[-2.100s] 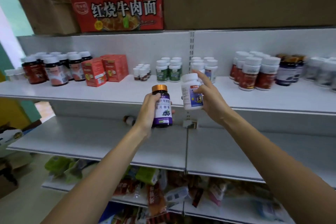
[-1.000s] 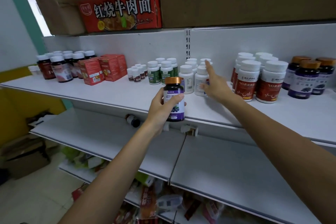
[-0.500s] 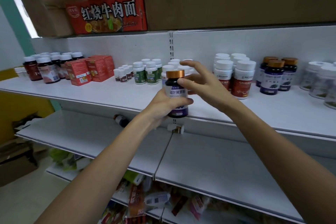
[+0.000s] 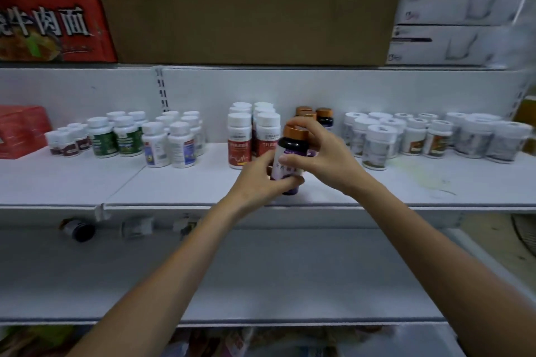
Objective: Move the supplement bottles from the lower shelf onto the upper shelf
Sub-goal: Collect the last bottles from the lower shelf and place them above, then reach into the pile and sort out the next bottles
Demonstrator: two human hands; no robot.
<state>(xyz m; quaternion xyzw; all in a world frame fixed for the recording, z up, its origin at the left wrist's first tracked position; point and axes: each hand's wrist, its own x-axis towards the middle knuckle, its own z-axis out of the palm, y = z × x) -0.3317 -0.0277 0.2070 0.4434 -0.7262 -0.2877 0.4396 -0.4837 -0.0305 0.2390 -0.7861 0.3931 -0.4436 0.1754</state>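
Mid-placement: our left hand (image 4: 261, 180) grips the base, our right hand (image 4: 327, 153) the shoulder of the dark purple copper-capped bottle (image 4: 290, 151), at the front of the white upper shelf (image 4: 174, 182). Next we need to set it down upright, then release.

two hands (image 4: 261, 180) (image 4: 327, 156), one held bottle (image 4: 291, 144), one toppled bottle (image 4: 79, 230), one brown carton (image 4: 249, 6).

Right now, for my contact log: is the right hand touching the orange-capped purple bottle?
Touching. The head view shows the right hand curling its fingers over the cap, thumb across the purple bottle.
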